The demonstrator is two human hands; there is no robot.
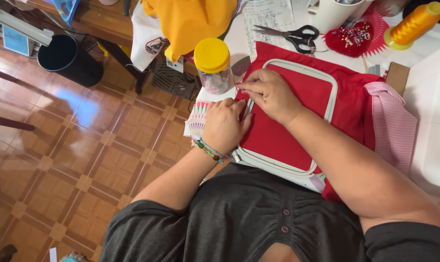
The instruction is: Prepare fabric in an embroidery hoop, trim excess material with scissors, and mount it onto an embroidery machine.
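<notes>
I note the red fabric (283,131), soft and light, held taut in a stiff grey hoop (332,92) at the table edge. My left hand (224,127) presses half-curled against the rim; my right hand (271,94) pinches the cloth there. The rigid frame looks the safest hold.

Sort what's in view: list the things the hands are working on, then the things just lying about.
In hand:
left hand
right hand
red fabric
grey hoop frame

Lying about:
scissors
yellow-lidded jar
red heart pincushion
yellow thread cone
yellow cloth
pink striped fabric
black bin
</notes>
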